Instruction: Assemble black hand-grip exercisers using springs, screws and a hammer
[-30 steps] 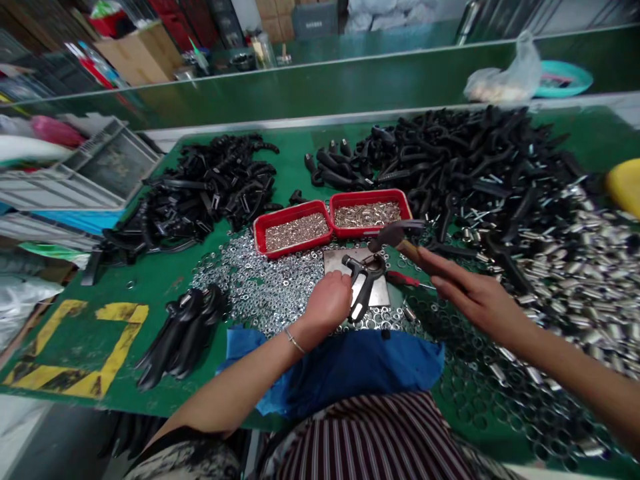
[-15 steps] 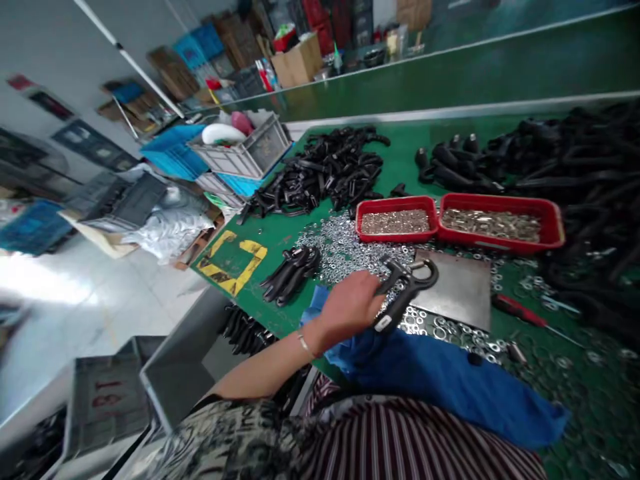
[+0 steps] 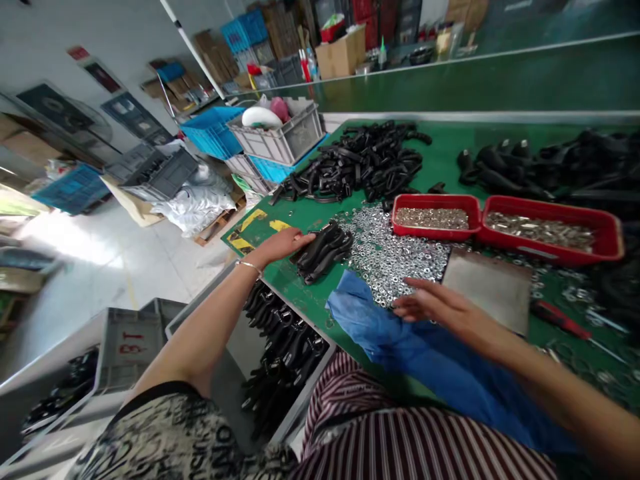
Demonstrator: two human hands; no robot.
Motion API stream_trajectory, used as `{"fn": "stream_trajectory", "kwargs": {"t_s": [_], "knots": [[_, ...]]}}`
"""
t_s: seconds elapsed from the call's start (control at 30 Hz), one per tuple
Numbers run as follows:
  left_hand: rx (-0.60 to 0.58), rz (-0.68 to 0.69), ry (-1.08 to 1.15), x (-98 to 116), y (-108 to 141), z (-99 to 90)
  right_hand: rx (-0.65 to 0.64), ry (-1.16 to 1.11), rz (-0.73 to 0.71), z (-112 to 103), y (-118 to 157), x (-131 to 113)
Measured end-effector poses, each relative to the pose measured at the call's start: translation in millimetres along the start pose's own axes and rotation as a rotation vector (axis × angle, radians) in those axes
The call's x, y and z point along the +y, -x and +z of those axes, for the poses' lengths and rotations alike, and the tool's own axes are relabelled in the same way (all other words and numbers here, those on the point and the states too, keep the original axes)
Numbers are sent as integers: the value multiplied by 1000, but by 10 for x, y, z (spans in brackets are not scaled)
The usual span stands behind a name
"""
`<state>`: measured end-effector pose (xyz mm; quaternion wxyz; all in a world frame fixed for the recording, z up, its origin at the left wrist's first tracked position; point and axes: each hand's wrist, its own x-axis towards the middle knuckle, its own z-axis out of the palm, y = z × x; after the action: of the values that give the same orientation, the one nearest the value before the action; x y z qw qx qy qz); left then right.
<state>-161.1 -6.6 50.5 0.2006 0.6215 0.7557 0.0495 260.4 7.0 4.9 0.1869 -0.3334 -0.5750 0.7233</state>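
My left hand (image 3: 284, 245) is at the left end of a small stack of black handles (image 3: 325, 253) on the green table. Its thumb and fingers close on the end of one handle, partly hidden by the stack. My right hand (image 3: 440, 307) is open with fingers stretched out and holds nothing. It hovers over a blue cloth (image 3: 373, 320), close to a spread of small shiny metal nuts and rings (image 3: 385, 253). A flat metal plate (image 3: 487, 287) lies just beyond the right hand.
Two red trays (image 3: 435, 233) (image 3: 550, 252) hold small metal parts. A red screwdriver (image 3: 563, 320) lies at the right. Heaps of black parts (image 3: 355, 163) cover the back. Below the table's left edge, a grey crate (image 3: 220, 373) holds black handles. Grey and blue crates (image 3: 280, 137) stand beyond.
My left hand has moved left from above the metal plate to the stack, with the two-armed black piece that has a ring. My right hand has come into view over the cloth.
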Motion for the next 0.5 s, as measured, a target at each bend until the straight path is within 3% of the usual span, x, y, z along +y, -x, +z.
{"fn": "stream_trajectory", "kwargs": {"t_s": [0.03,0.13,0.2,0.27,0.37,0.43,0.5], "knots": [[-80,-29,92,-26,-60,-11,-44,-95,24,301,-253,53],[-419,-98,448,-105,-238,-18,11,-267,62,1082,-1097,198],[-609,-135,610,-143,-327,31,103,-342,84,1376,-1540,264],[-693,-166,684,-162,-354,114,191,-380,75,1504,-1784,295],[-608,-147,736,-196,-221,221,224,-322,-9,1541,-1828,244],[-432,-42,740,-255,-16,258,228,-172,-145,1540,-1755,128],[-169,102,726,-334,239,304,247,42,-339,1539,-1691,-38]]}}
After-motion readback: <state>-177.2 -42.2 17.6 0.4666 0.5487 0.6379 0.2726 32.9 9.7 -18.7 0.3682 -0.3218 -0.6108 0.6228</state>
